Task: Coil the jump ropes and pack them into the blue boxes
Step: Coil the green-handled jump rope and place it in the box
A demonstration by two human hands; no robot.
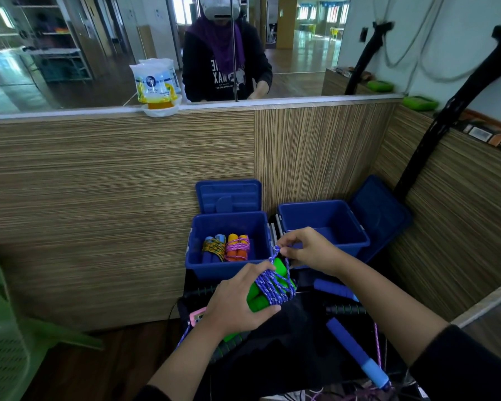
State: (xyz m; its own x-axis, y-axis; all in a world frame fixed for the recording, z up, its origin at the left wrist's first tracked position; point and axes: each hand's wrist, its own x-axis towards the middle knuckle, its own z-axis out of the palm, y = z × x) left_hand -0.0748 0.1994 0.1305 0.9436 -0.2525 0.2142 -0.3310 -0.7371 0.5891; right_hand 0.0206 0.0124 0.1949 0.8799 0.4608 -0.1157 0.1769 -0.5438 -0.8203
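Mirrored "WAX" on reflected black hoodie (226, 79)

I see open room inside the right blue plastic box (323, 227), its lid tilted back. The left blue plastic box (229, 244) holds two coiled rope bundles (226, 248); the wooden panel wall (156, 183) blocks behind both.

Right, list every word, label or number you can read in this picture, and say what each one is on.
"WAX", seen mirrored, with a partly cut line above it: on the black sweatshirt reflected in the mirror.
"ROAM"-like word on the white and yellow packet on the ledge: too blurred to be sure.
Small print under the sweatshirt's design: too small to read.
Packages on the right shelf: unreadable.
Blue boxes and jump ropes: no text visible.
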